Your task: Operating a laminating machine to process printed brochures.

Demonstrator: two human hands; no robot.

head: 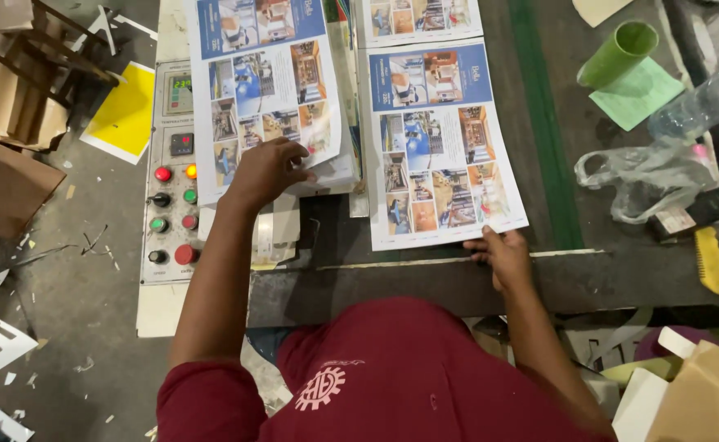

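My left hand (265, 169) rests palm down on the near edge of a stack of printed colour sheets (265, 78) at the left, fingers spread on the top sheet. My right hand (503, 254) pinches the near right corner of a single printed sheet (441, 139) lying on the dark machine bed (556, 278). Another printed sheet (421, 18) lies just beyond it. I wear a dark red shirt.
A control panel (171, 176) with red, green and black buttons and a small display sits left of the stack. At the right lie a green roll (619, 53), green paper (636, 94), a plastic bottle (703, 102), a plastic bag (646, 176) and a yellow brush (713, 262). Cardboard and scraps cover the floor at left.
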